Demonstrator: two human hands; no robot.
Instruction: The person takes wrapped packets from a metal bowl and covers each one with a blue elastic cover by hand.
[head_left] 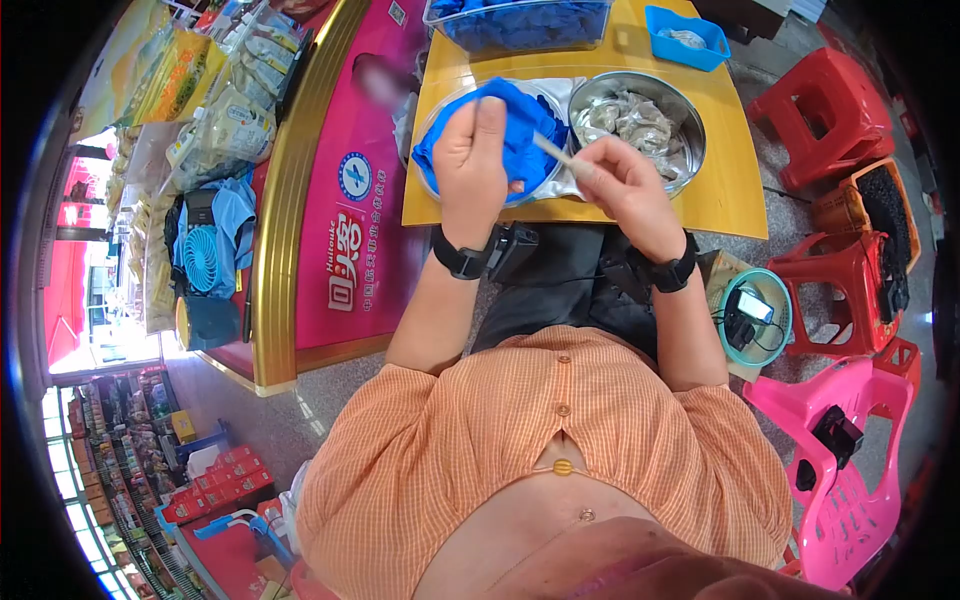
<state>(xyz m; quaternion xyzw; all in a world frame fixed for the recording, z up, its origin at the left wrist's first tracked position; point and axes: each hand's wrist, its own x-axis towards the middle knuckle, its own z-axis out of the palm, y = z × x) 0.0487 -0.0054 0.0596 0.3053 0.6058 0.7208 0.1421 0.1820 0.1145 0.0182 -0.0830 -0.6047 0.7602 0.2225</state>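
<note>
Over a round container (424, 178) on the yellow table, my left hand (474, 160) is closed round a piece of bright blue cloth (518, 112). My right hand (625, 185) pinches a thin, pale flat stick (556, 151), whose far tip points up and left toward the blue cloth. More blue material lies in the round container beneath my left hand. Just beyond my right hand stands a round metal bowl (697, 131) holding crumpled, silvery-beige material (640, 125). Part of a white cloth shows between the two containers.
On the yellow table (735, 190), a clear bin (520, 45) of blue pieces and a small blue basket (690, 40) stand farther back. A pink counter (350, 130) rises at left. Red stools (825, 110) and a teal basket (780, 345) are at right.
</note>
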